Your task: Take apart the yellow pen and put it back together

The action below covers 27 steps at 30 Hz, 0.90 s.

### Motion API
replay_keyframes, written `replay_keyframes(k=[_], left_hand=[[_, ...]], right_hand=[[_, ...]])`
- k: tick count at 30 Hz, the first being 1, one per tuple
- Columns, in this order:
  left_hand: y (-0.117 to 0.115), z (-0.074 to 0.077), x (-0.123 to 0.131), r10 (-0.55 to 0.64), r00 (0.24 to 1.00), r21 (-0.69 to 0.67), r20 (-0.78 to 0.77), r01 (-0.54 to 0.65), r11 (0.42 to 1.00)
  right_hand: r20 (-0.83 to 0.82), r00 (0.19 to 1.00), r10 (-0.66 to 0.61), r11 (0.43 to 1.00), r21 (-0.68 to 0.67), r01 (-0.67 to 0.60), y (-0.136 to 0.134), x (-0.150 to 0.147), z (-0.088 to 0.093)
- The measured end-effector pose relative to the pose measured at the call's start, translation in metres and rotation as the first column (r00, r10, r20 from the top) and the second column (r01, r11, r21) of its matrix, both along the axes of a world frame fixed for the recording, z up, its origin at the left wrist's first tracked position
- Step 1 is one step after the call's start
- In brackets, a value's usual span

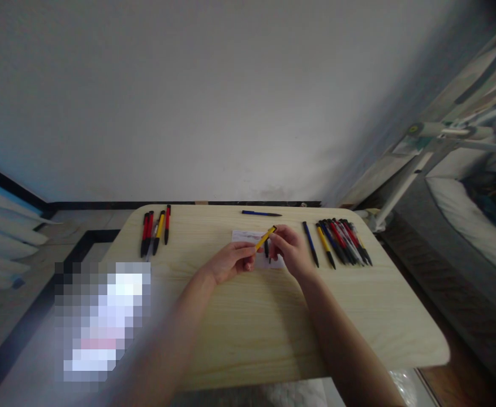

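A plain pale wall fills the far side, with a dark skirting strip along its foot. Pale curtain folds hang at the left. On the right, a white tubular frame stands beside grey upholstered furniture; crinkled clear plastic shows at the near right.

Extends both bare forearms forward, converging over centre; pinches with left hand; curls right hand just beside, likewise pinching.
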<state>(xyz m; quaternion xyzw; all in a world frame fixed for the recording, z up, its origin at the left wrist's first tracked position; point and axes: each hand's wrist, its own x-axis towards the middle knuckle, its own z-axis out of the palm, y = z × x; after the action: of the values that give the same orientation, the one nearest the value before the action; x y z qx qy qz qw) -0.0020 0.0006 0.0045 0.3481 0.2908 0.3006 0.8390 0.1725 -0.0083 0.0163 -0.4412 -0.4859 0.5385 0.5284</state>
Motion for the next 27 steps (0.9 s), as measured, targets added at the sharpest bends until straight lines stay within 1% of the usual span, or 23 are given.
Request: replay_keyframes(k=[2,4,7,10,12,13,14,15,17,18,20,21,23,25,27], left_hand=[[0.000,-0.001,0.000,0.005,1.000,-0.015,0.010,-0.005,1.000],[0.001,-0.002,0.000,0.012,0.999,-0.048,0.034,-0.010,0.999],[0.002,-0.003,0.001,0.025,0.998,-0.099,0.061,-0.019,0.995],[0.003,-0.005,0.000,0.062,0.995,-0.147,0.080,-0.050,0.988],[0.004,-0.006,0.000,0.078,0.992,-0.169,0.097,-0.061,0.984],[0.005,-0.006,-0.001,0.081,0.991,-0.176,0.104,-0.062,0.983],[0.005,-0.007,-0.001,0.085,0.990,-0.181,0.110,-0.064,0.981],[0.005,-0.008,-0.001,0.089,0.989,-0.186,0.115,-0.066,0.980],[0.004,-0.008,-0.001,0.094,0.989,-0.188,0.118,-0.071,0.980],[0.002,-0.007,-0.001,0.094,0.989,-0.183,0.115,-0.072,0.981],[-0.001,-0.003,-0.001,0.089,0.991,-0.141,0.104,-0.074,0.987],[-0.002,0.000,-0.001,0.095,0.991,-0.117,0.098,-0.083,0.990],[-0.006,0.010,-0.003,0.121,0.989,-0.050,0.082,-0.118,0.992],[-0.011,0.023,-0.007,0.165,0.985,0.044,0.044,-0.167,0.985],[-0.019,0.038,-0.016,0.244,0.970,0.142,-0.003,-0.241,0.960]], right_hand=[[-0.037,0.999,-0.025,1.000,-0.015,0.025,0.000,0.003,0.002],[-0.065,0.993,-0.095,0.995,-0.010,0.095,0.002,0.009,0.003],[-0.054,0.984,-0.168,0.986,-0.010,0.167,0.007,0.023,0.002],[0.044,0.983,-0.181,0.982,-0.038,0.182,0.011,0.035,-0.002],[0.172,0.963,-0.210,0.976,-0.023,0.217,0.013,0.040,-0.004],[0.265,0.936,-0.232,0.971,0.005,0.239,0.013,0.041,-0.004],[0.375,0.890,-0.258,0.964,0.044,0.261,0.013,0.042,-0.005],[0.493,0.824,-0.281,0.958,0.088,0.274,0.013,0.041,-0.005],[0.706,0.647,-0.287,0.954,0.152,0.257,0.012,0.041,-0.006],[0.786,0.559,-0.263,0.960,0.157,0.232,0.012,0.040,-0.007],[0.883,0.433,-0.181,0.977,0.113,0.178,0.010,0.040,-0.008],[0.908,0.390,-0.155,0.981,0.094,0.172,0.010,0.040,-0.010],[0.935,0.331,-0.124,0.985,0.077,0.152,0.011,0.041,-0.012],[0.951,0.294,-0.098,0.990,0.063,0.128,0.011,0.042,-0.013],[0.960,0.265,-0.089,0.991,0.058,0.122,0.011,0.042,-0.013]])
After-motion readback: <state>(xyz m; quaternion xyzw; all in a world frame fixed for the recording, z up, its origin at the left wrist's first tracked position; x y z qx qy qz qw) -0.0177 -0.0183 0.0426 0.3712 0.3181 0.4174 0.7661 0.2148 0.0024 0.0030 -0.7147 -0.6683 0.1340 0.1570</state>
